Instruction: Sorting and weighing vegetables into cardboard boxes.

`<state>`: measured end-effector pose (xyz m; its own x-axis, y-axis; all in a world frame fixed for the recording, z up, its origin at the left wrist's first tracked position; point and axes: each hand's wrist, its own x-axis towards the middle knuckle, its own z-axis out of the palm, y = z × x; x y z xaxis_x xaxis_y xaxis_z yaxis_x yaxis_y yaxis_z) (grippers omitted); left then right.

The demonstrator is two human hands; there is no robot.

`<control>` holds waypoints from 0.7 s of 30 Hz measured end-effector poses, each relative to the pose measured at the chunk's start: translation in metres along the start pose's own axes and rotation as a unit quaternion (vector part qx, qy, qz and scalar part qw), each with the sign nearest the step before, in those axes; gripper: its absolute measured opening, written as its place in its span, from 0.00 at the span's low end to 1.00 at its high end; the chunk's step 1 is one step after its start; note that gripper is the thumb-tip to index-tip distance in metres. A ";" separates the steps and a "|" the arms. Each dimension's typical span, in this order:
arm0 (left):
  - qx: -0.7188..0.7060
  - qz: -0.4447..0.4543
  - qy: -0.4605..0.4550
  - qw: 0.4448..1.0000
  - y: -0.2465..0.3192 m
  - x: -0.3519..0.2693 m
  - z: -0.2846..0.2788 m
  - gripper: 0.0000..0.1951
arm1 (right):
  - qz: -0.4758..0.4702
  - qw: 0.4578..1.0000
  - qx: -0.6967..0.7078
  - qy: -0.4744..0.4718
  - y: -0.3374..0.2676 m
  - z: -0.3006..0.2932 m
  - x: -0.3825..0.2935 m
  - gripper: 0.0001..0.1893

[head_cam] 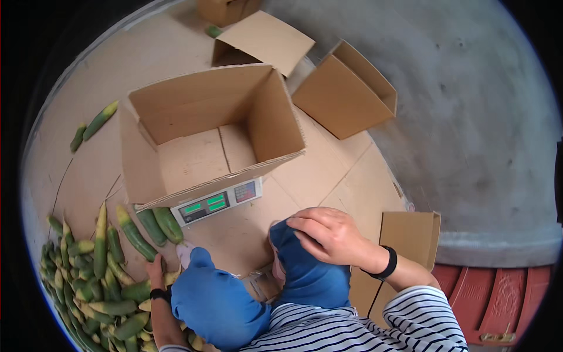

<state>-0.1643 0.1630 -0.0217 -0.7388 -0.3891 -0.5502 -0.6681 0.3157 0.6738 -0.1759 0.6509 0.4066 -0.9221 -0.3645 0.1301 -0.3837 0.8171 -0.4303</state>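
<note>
At the lower left, my left hand (pixel 155 269) closes around the near end of a long green radish (pixel 136 235) with a yellowish tip. A large heap of green radishes (pixel 105 286) lies beside and below that hand. Loosely bent, the fingers of my right hand (pixel 323 231) are over my right knee with nothing seen in them. Ahead of my knees an open, unfilled cardboard box (pixel 202 165) sits on an electronic scale (pixel 215 202), whose green display is lit. Two more radishes (pixel 160 224) lie against the scale's left end, partly under the box's edge.
Further off, two cardboard boxes (pixel 264 42) (pixel 343 92) lie at the upper right, with another box (pixel 228 11) behind. Two radishes (pixel 99 121) rest on the cardboard floor covering (pixel 316 163) at left. Right of me are another carton (pixel 407 235) and a red door (pixel 492 303).
</note>
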 end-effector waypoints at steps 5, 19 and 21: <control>-0.204 -0.110 -0.018 0.973 0.065 -0.036 -0.026 0.18 | 0.003 1.000 0.012 0.019 0.006 0.003 -0.004 0.12; -0.390 -0.075 0.006 0.918 0.109 -0.182 -0.101 0.20 | -0.047 0.995 0.030 0.086 0.013 0.002 -0.028 0.07; -0.325 -0.005 -0.037 0.945 0.120 -0.201 -0.122 0.19 | -0.067 0.992 0.028 0.105 0.014 -0.003 -0.031 0.07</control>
<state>-0.0846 0.1736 0.2297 -0.7525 -0.3205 -0.5753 -0.4974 -0.2959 0.8155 -0.1525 0.6750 0.3991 -0.8558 -0.3619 0.3697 -0.5050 0.7398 -0.4447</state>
